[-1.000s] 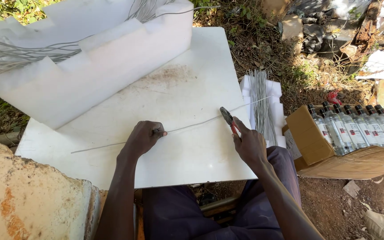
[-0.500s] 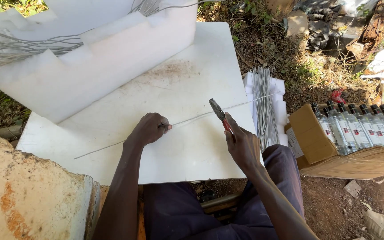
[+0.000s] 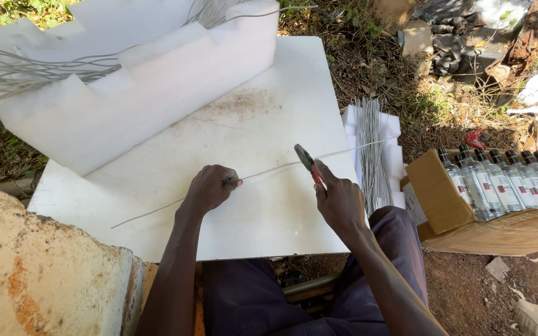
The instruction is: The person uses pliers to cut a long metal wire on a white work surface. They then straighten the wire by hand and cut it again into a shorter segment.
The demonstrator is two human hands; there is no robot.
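Note:
A long thin steel wire (image 3: 269, 170) lies across a white board (image 3: 263, 118). My left hand (image 3: 210, 188) pinches the wire near its middle and presses it to the board. My right hand (image 3: 340, 200) grips red-handled pliers (image 3: 307, 160), whose jaws sit on the wire to the right of my left hand. The wire's right end reaches past the board's edge, over a bundle of cut wire pieces (image 3: 372, 152).
A big white foam block (image 3: 138, 93) stands on the board's far left, with loose wires (image 3: 26, 68) trailing behind it. A cardboard box of clear bottles (image 3: 505, 186) sits on the ground at right. A stone block (image 3: 38, 267) is at lower left. Rubbish lies at top right.
My right hand has carried the pliers left along the wire, closer to my left hand. My left hand keeps its hold on the wire.

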